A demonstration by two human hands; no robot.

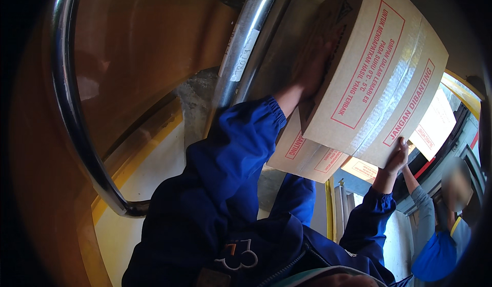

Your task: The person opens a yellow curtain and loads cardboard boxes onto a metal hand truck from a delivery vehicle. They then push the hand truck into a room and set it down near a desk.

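In the head view, you have the carton [379,77] raised in front of you, tilted, between both hands. Your left hand [310,72] lies against its shaded side; the fingers are lost in the dark, so whether they are clamped can't be told. Your right hand [395,159] is closed on the near lower edge, thumb up on the face.

The carton could twist or slip if your right hand loses that edge, since the hold there looks small. Its corner could also knock the lower carton [307,159] just beneath; whether they touch is unclear. Swing left and your sleeve [241,138] could catch the pole [243,56]; swing right and you could bump the co-worker [435,236], who stands near that side.

Around you, a curved rail [61,82] runs before a glossy brown panel [154,36]. A grey patch [269,189], probably floor, shows by your legs, and a far carton [438,115] catches bright light at right.
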